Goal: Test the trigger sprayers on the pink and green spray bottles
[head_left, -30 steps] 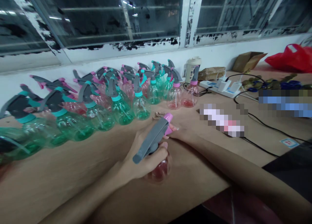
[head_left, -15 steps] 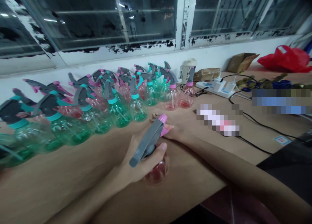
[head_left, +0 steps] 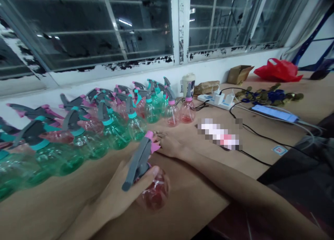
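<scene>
In the head view, the left hand (head_left: pixel 121 194) is closed around a reddish spray bottle (head_left: pixel 156 194) with grey top and pink nozzle, which is in front of the person, over the tabletop (head_left: pixel 193 198). The right hand (head_left: pixel 170 145) is just beyond the nozzle, its fingers partly hidden — I cannot tell if it grips anything. Behind the hands, many green bottles (head_left: pixel 117 139) stand close together.

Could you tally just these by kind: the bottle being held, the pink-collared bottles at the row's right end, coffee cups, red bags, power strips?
Spray bottle in the left hand: 1
Pink-collared bottles at the right end: 2
Coffee cup: 1
Red bag: 1
Power strip: 1
Total: 6
</scene>
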Demonstrator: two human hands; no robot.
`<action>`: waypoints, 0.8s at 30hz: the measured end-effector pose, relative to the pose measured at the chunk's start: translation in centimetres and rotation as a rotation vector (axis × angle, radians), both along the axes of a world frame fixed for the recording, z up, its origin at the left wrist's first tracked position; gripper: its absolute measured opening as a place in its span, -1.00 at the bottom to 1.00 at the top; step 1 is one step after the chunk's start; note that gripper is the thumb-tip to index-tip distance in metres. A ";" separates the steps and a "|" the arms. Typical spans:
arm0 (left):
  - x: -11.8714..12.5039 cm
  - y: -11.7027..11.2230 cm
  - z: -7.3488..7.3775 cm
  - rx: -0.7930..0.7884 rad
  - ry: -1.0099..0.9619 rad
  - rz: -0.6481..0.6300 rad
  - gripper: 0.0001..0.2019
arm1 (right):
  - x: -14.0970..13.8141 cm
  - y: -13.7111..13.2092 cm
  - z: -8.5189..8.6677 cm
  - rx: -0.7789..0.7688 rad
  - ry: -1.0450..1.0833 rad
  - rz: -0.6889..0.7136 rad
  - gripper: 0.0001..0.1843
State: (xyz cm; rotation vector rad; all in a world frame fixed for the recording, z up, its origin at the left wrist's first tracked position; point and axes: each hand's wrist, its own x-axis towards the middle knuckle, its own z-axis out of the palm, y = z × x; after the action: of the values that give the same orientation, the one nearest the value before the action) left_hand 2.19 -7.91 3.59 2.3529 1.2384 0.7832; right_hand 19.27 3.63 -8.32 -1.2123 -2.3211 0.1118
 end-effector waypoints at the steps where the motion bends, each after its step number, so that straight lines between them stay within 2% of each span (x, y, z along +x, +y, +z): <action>1: -0.1 0.0 0.4 0.016 0.044 0.046 -0.81 | 0.0 -0.1 0.2 0.003 0.000 -0.008 -0.56; 4: -0.7 0.3 1.0 0.043 0.115 0.149 -0.77 | -0.1 -0.4 0.7 -0.004 0.022 -0.037 -0.54; 8: -1.6 1.0 1.4 0.024 0.170 0.173 -0.72 | -0.1 -0.8 1.3 -0.025 0.059 -0.068 -0.58; 12: -1.6 2.6 2.5 0.057 0.164 0.316 -0.62 | 0.1 -0.9 1.8 -0.035 0.124 -0.171 -0.67; 14: -1.0 3.9 3.2 0.099 0.139 0.374 -0.55 | 0.5 -0.7 2.0 -0.022 0.232 -0.300 -0.60; 17: 0.7 6.7 3.7 0.224 0.101 0.367 -0.50 | 1.8 0.2 2.0 0.012 0.410 -0.470 -0.51; 21: 3.5 10.9 3.1 0.274 0.230 0.433 -0.35 | 4.1 1.7 1.6 0.050 0.674 -0.616 -0.49; 24: 5.4 13.5 2.1 0.233 0.291 0.464 -0.27 | 5.0 2.4 1.1 0.044 0.745 -0.653 -0.52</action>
State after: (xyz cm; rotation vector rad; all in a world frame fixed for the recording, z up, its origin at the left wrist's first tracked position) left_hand 7.59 5.60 5.72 2.4557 1.9591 0.7715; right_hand 24.31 6.07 -7.20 -1.5144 -1.2323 0.2294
